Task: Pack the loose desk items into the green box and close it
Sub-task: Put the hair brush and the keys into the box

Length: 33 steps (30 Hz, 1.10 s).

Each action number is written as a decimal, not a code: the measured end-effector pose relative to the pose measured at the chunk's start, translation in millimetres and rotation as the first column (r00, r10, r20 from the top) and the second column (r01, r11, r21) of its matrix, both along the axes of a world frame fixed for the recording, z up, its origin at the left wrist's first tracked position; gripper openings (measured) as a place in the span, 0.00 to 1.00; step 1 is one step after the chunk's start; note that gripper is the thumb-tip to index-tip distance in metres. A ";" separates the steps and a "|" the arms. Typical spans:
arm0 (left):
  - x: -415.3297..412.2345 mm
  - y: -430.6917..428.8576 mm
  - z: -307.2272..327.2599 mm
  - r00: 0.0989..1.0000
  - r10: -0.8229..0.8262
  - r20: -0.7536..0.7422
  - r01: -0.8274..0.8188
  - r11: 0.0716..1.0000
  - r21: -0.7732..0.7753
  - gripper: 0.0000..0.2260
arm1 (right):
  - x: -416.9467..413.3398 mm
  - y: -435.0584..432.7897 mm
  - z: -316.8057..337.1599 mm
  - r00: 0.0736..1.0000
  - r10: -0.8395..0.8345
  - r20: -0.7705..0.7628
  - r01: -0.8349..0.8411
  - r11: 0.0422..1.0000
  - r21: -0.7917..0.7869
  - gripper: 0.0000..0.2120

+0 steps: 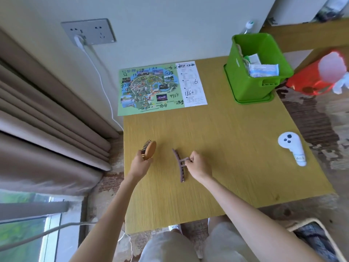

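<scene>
Desk (226, 176) carries the open box (243, 87) at its far right corner, and a map (156, 87) with handwritten figures ("1260" legible, most others not). Left grip (141, 163) holds a brush (150, 149). Right grip (198, 163) pinches a clip (179, 165), long axis near-to-far; the box lies ahead-right, nearer the right grip.
</scene>
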<state>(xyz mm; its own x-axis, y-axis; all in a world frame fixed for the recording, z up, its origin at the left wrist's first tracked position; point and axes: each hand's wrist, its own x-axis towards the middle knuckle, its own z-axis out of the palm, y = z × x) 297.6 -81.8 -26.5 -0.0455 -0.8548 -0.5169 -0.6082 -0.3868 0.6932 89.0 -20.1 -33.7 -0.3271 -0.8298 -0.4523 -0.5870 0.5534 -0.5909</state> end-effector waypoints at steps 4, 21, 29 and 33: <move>-47.7 -30.6 18.3 0.994 -0.085 -0.066 0.082 0.996 -0.044 0.17 | -48.8 -21.2 34.5 0.990 -0.140 0.005 0.140 0.986 -0.091 0.07; -336.3 -192.7 153.3 0.924 -0.278 -0.261 0.196 0.934 -0.300 0.08 | -360.2 -201.4 184.6 0.931 -0.358 -0.073 0.288 0.841 -0.458 0.07; -395.7 -252.6 148.5 0.948 -0.253 -0.196 0.173 0.921 -0.350 0.09 | -415.2 -294.1 175.7 0.903 -0.208 -0.375 0.113 0.959 -0.259 0.12; -407.4 -271.5 140.4 0.949 -0.284 -0.135 0.221 0.908 -0.356 0.14 | -414.6 -318.3 154.3 0.831 -0.086 -0.550 -0.004 0.987 -0.161 0.05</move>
<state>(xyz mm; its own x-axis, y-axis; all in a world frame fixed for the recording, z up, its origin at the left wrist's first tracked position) -109.8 -353.4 113.9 -0.3477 -0.9225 -0.1674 -0.5075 0.0350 0.8610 -325.6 -338.4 120.5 -0.5200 -0.8523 -0.0574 -0.8189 0.5165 -0.2505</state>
